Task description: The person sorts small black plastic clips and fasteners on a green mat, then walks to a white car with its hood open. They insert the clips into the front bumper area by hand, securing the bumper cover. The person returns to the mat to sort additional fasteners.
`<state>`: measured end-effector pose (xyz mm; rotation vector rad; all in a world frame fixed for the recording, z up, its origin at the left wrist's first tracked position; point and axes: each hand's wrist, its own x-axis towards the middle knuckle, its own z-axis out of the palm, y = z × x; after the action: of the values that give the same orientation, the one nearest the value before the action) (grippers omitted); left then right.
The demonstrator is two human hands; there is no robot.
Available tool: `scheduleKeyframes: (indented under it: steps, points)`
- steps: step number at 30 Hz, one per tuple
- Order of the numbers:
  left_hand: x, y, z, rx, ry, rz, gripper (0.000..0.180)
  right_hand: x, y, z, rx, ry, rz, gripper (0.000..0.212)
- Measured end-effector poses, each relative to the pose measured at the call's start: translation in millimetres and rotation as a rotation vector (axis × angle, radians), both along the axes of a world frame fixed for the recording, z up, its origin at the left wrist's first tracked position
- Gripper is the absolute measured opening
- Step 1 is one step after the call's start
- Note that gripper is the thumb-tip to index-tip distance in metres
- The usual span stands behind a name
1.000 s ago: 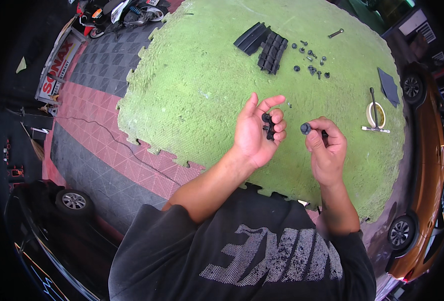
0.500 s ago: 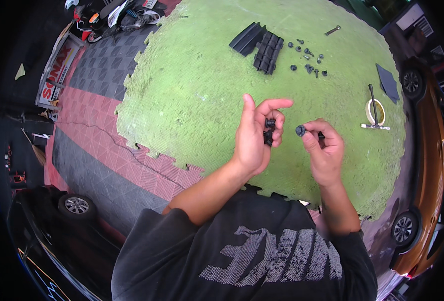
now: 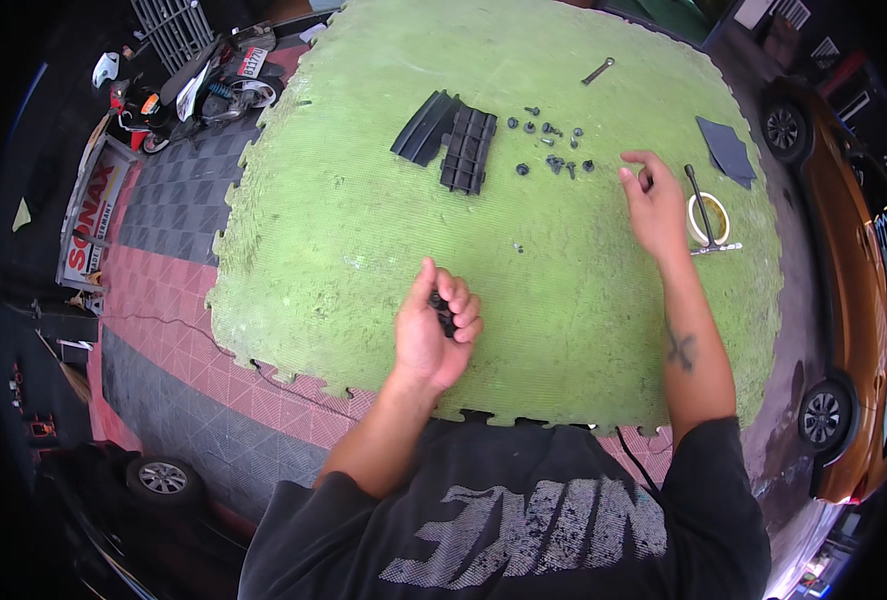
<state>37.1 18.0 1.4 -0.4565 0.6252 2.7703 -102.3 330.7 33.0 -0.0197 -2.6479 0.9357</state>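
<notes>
My left hand (image 3: 438, 325) is closed round several black fasteners (image 3: 443, 313), partly hidden by its curled fingers, above the near part of the green mat. Farther out on the right, my right hand (image 3: 653, 205) hovers with thumb and index finger a little apart. A dark piece (image 3: 646, 181), apparently a black fastener, shows among its curled fingers. Loose black bolts and clips (image 3: 554, 163) lie scattered to the left of that hand. Two ribbed black plastic parts, a flat one (image 3: 425, 128) and a gridded one (image 3: 468, 152), lie beside them, overlapping.
Right of my right hand lie a roll of tape (image 3: 720, 203) and a T-handle wrench (image 3: 701, 205) across it. A dark cloth (image 3: 726, 150) is behind them, a small wrench (image 3: 597, 71) farther back. The green mat (image 3: 313, 230) has interlocking edges. Vehicles stand around it.
My hands have moved apart: the left drew back leftward and closed over its fasteners, the right reached forward. The bolt formerly pinched at the right fingertips no longer shows there. The view has shifted.
</notes>
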Motion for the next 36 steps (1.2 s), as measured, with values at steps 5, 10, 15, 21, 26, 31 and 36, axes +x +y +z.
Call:
scheduleKeyframes:
  steps: [5, 10, 15, 21, 26, 31, 36]
  points:
    - [-5.9, -9.8, -1.3, -0.035, -0.055, 0.023, 0.021, -49.0, 5.2, -16.2, 0.239, -0.122, 0.133, 0.031]
    - [-10.5, -6.6, -5.5, -0.093, -0.058, -0.012, 0.024, -52.8, -3.9, -22.8, 0.274, -0.196, 0.145, 0.027]
    - [-11.3, 20.6, -9.3, -0.164, -0.126, -0.107, 0.035, 38.4, -66.4, -1.4, 0.037, 0.069, 0.552, 0.029]
    - [-22.2, 41.5, -9.4, -0.108, -0.204, -0.231, 0.039, 87.3, -100.7, 15.5, 0.063, -0.012, 0.773, 0.026]
    - [-23.4, 15.6, -18.0, 0.126, -0.163, -0.254, 0.048, 20.2, -52.3, -10.6, -0.278, -0.175, 0.363, 0.022]
    - [-23.7, 7.6, -18.2, 0.145, -0.126, -0.246, 0.049, -100.0, 9.9, -40.2, -0.019, -0.079, 0.014, 0.019]
    - [-24.5, -4.5, -8.3, 0.059, -0.137, -0.165, 0.048, -139.1, 7.1, -28.3, 0.151, -0.086, 0.167, 0.023]
